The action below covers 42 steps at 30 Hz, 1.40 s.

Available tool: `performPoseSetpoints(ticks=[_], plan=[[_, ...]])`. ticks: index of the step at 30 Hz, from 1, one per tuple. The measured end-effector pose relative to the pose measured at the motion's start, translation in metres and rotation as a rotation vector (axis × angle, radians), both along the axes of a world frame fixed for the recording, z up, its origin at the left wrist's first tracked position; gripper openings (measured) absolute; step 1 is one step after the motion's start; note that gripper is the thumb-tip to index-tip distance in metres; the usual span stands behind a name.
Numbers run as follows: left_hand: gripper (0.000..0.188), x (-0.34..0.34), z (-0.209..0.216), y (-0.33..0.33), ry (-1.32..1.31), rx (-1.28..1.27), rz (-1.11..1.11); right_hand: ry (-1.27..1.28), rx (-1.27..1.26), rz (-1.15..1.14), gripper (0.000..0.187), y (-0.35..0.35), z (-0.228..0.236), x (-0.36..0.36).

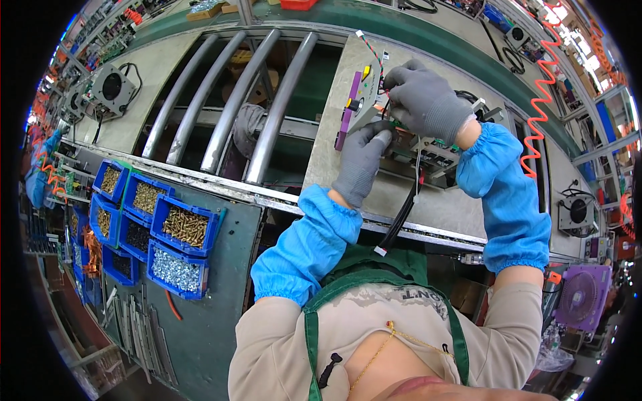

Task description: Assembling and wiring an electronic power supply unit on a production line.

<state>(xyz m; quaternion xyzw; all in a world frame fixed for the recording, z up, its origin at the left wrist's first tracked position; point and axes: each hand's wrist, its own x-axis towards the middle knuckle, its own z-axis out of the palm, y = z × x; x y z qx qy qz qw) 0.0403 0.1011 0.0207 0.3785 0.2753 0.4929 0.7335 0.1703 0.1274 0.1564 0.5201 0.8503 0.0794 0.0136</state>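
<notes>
Sitting on the light grey metal surface (328, 160), just right of the steel rollers (283, 107), the wired metal chassis (364, 115) is showing a purple panel (346, 113) on its left. Left hand (361, 164), grey-gloved, is working at its near side; right hand (428, 103), same glove, is reaching over from the right. Left grip: thumb and fingers are bending toward the wiring, can't tell what they're pinching. Right grip: fingers are curling down, can't tell whether they're closing on a lead.

Black cable bundle (403, 217) is hanging past the surface's near edge, ending in a white connector (380, 251). Twisted lead (371, 50) is sticking out on the far side.

Room: blue bins (179, 246) are holding brass and silver fasteners on the dark green surface (227, 254) at left, metal strips (142, 334) lying nearby. Boxed fan (112, 90) is standing beyond the rollers. Red coiled hose (531, 172) is dangling at right, purple fan unit (580, 297) below it.

Hidden: right hand is covering much of the chassis interior, fingertips included. Fisheye rim is cropping the side racks; parts out there are blurring together.
</notes>
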Motion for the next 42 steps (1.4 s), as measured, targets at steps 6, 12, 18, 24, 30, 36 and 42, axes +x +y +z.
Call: performPoseSetpoints(ticks=[6, 12, 18, 24, 30, 36, 42], plan=[[0.026, 0.001, 0.001, 0.001, -0.002, -0.010, -0.005, -0.027, 0.049, -0.066, 0.014, -0.004, -0.001, -0.011], [0.026, -0.001, 0.001, 0.001, 0.054, 0.016, 0.021, -0.083, 0.064, -0.161, 0.017, -0.008, 0.000, -0.023], [0.026, 0.000, 0.004, 0.000, 0.059, 0.013, 0.027, -0.119, 0.109, -0.162, 0.021, -0.011, -0.006, -0.025], [0.029, -0.002, -0.001, 0.003, 0.003, -0.010, -0.027, 0.014, -0.128, -0.158, 0.023, 0.005, 0.001, 0.001], [0.035, 0.015, -0.007, -0.005, 0.073, 0.019, -0.114, 0.036, -0.111, -0.224, 0.028, 0.006, -0.001, 0.014], [0.041, 0.059, -0.002, -0.028, 0.135, 0.113, -0.273, 0.217, -0.043, -0.062, 0.028, -0.025, 0.004, 0.081], [0.044, 0.093, -0.003, -0.046, 0.135, 0.176, -0.303, 0.140, -0.012, -0.095, 0.018, -0.059, -0.002, 0.112]])
